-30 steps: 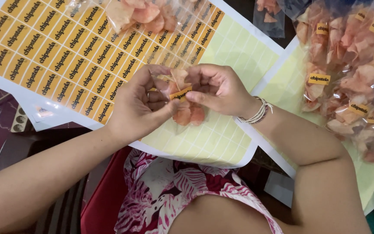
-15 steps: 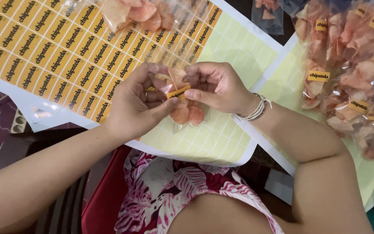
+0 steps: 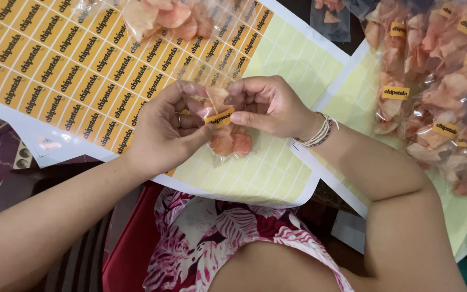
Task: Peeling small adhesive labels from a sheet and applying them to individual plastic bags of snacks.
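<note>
Right now your left hand [image 3: 163, 132] and your right hand [image 3: 268, 105] meet over the middle of the view, and between them you hold a small clear bag of pink chips [image 3: 228, 135]. Your left fingers curl around the bag's left side with the thumb laid across its front, so that hand is closed on the bag. Your right fingers are bent together at the bag's top edge, and the right thumb presses on an orange sticker [image 3: 220, 118] that sits across the upper part of the bag, with the left thumb tip just beside it. The pink chips hang in the lower part of the bag, below both thumbs. On your right wrist sits a pale bracelet [image 3: 320, 131]. The bag hovers above a sticker sheet [image 3: 266, 173] whose near part is bare yellow backing with empty squares, while its far left part carries rows of orange stickers [image 3: 55, 70]. At the top of the sheet lies another clear bag of chips [image 3: 171, 19], resting on the sticker rows. To your right, well apart from your hands, a heap of labelled chip bags [image 3: 439, 92] lies on a second yellow backing sheet [image 3: 352, 97]. Below your arms your lap shows a pink floral cloth [image 3: 228, 238], and at the far left edge a white power strip [image 3: 24, 157] peeks from under the sheet.
</note>
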